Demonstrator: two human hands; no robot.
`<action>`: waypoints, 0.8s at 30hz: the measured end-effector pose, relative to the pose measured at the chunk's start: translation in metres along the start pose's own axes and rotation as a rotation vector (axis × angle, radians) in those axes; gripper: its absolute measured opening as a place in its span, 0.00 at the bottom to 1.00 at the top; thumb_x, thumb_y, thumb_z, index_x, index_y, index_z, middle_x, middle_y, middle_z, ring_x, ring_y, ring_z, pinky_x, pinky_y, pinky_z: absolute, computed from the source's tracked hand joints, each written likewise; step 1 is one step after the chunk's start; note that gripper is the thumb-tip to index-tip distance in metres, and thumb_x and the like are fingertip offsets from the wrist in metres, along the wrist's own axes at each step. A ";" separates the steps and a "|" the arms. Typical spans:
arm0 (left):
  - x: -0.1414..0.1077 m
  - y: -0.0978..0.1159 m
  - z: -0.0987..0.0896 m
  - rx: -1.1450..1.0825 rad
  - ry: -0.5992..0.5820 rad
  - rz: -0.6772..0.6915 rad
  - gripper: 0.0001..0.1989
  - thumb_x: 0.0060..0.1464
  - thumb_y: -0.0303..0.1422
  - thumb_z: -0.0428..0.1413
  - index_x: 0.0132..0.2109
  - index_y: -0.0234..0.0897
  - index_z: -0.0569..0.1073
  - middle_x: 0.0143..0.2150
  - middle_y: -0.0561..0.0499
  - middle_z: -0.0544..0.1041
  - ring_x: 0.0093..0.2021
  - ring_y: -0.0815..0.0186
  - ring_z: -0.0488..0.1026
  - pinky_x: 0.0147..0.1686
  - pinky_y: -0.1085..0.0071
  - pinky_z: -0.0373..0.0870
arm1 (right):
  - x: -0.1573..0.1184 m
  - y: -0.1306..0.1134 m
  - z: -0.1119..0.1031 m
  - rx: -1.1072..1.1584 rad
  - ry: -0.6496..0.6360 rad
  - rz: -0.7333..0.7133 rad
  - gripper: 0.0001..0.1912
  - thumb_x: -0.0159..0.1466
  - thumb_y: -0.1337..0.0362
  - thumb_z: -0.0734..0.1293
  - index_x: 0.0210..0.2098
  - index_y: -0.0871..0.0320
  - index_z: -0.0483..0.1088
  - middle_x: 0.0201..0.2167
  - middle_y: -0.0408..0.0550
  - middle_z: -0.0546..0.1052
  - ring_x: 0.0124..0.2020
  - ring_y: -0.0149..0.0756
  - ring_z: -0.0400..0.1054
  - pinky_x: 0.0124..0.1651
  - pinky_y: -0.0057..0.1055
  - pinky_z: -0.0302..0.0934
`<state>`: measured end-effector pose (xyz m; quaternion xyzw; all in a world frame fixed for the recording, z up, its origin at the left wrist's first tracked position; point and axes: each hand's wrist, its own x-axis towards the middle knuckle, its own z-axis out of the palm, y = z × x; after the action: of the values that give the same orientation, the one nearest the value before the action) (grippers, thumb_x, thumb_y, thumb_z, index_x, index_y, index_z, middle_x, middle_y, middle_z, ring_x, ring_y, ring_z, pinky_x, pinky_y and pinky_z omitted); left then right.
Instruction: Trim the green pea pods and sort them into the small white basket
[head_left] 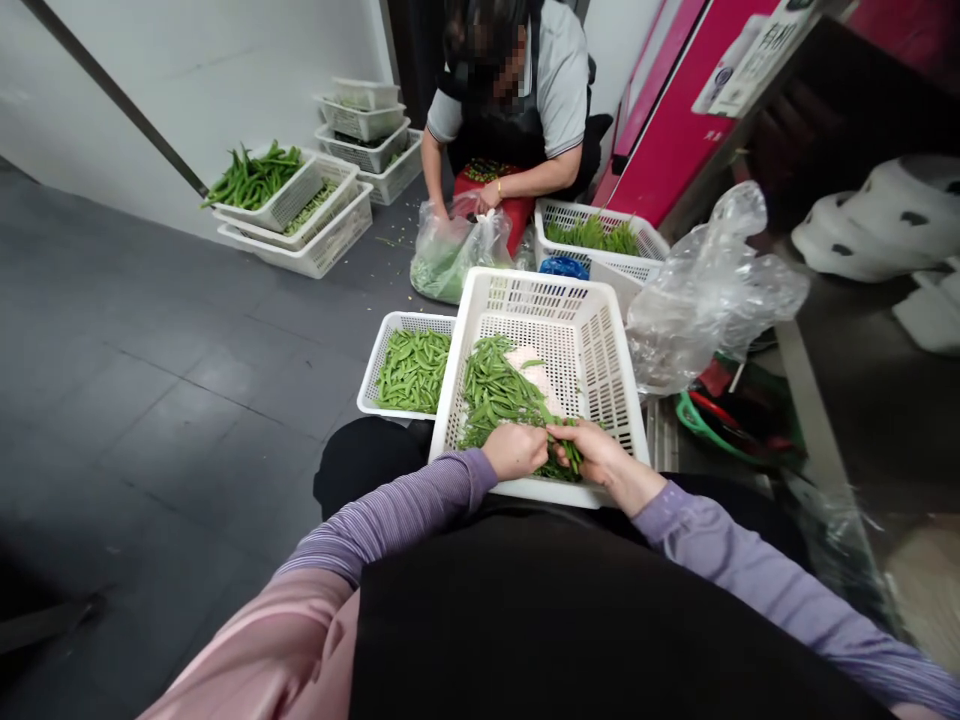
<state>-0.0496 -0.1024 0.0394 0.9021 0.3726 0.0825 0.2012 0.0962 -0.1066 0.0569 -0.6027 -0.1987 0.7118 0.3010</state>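
Observation:
A large white plastic basket [544, 278] rests across my lap, with a heap of green pea pods [495, 385] along its left side. Low over its near end, my right hand [600, 458] is wrapped round a small bunch of pea pods [570, 455] that pokes out below the fingers. My left hand [517, 450] is closed in a pinch, its fingertips meeting those of the right hand. What the left fingers grip is hidden. Beside the large basket on the left, a smaller white basket [367, 375] holds many more flat green pods [412, 368].
Opposite me a person [559, 90] crouches, hands in a clear plastic bag [442, 265] of greens. Stacked baskets [322, 255] with green peppers [259, 185] stand by the wall. On the right are another basket [652, 240], a crumpled plastic bag [697, 290] and a green-rimmed container [694, 420].

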 end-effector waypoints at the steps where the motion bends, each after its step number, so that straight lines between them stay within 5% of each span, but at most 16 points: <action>1: -0.001 -0.003 -0.003 -0.003 -0.001 -0.005 0.12 0.53 0.33 0.44 0.32 0.34 0.71 0.31 0.46 0.74 0.31 0.64 0.71 0.32 0.70 0.66 | -0.002 0.000 -0.001 -0.025 -0.039 -0.002 0.10 0.50 0.70 0.68 0.23 0.60 0.60 0.12 0.37 0.63 0.11 0.22 0.56 0.11 0.19 0.48; 5: -0.001 -0.027 -0.018 -0.020 0.066 -0.341 0.14 0.53 0.34 0.43 0.33 0.36 0.72 0.30 0.48 0.74 0.32 0.64 0.71 0.33 0.71 0.65 | -0.013 -0.003 -0.013 -0.066 -0.214 0.025 0.14 0.46 0.67 0.71 0.25 0.60 0.60 0.15 0.38 0.65 0.12 0.23 0.56 0.11 0.20 0.47; 8: -0.003 -0.040 -0.026 -0.027 0.089 -0.512 0.14 0.55 0.32 0.42 0.40 0.37 0.71 0.33 0.48 0.74 0.33 0.64 0.71 0.34 0.70 0.65 | -0.020 -0.005 -0.025 -0.068 -0.217 0.048 0.15 0.46 0.66 0.71 0.25 0.59 0.59 0.18 0.39 0.67 0.13 0.22 0.56 0.12 0.19 0.46; 13: -0.011 -0.018 -0.022 0.053 0.109 -0.166 0.23 0.53 0.29 0.46 0.57 0.39 0.55 0.51 0.45 0.63 0.40 0.66 0.70 0.36 0.72 0.67 | -0.021 0.001 -0.034 -0.127 -0.220 0.095 0.16 0.45 0.63 0.71 0.27 0.59 0.60 0.20 0.40 0.67 0.13 0.21 0.56 0.13 0.20 0.45; 17: -0.012 -0.005 -0.014 0.166 -0.030 -0.009 0.12 0.57 0.30 0.43 0.44 0.33 0.67 0.39 0.43 0.68 0.39 0.64 0.70 0.35 0.70 0.67 | -0.016 0.001 -0.034 -0.463 -0.208 0.038 0.16 0.46 0.57 0.70 0.27 0.59 0.62 0.19 0.40 0.67 0.14 0.23 0.55 0.15 0.22 0.46; 20: -0.010 -0.009 -0.011 0.134 -0.149 0.092 0.10 0.55 0.28 0.45 0.34 0.32 0.71 0.33 0.43 0.70 0.35 0.64 0.70 0.34 0.70 0.66 | -0.012 -0.009 -0.031 -0.985 -0.120 -0.207 0.15 0.44 0.56 0.71 0.26 0.58 0.67 0.18 0.40 0.68 0.18 0.27 0.58 0.21 0.24 0.49; 24: -0.007 -0.017 -0.019 -0.086 -0.303 0.058 0.12 0.53 0.33 0.49 0.27 0.33 0.72 0.28 0.47 0.72 0.30 0.67 0.69 0.30 0.73 0.64 | -0.006 -0.025 -0.020 -1.358 -0.304 -0.386 0.12 0.43 0.61 0.72 0.28 0.56 0.72 0.20 0.41 0.71 0.23 0.31 0.61 0.26 0.25 0.52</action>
<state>-0.0708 -0.0907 0.0494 0.9053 0.3079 -0.0329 0.2909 0.1211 -0.0941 0.0739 -0.5052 -0.7399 0.4413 -0.0506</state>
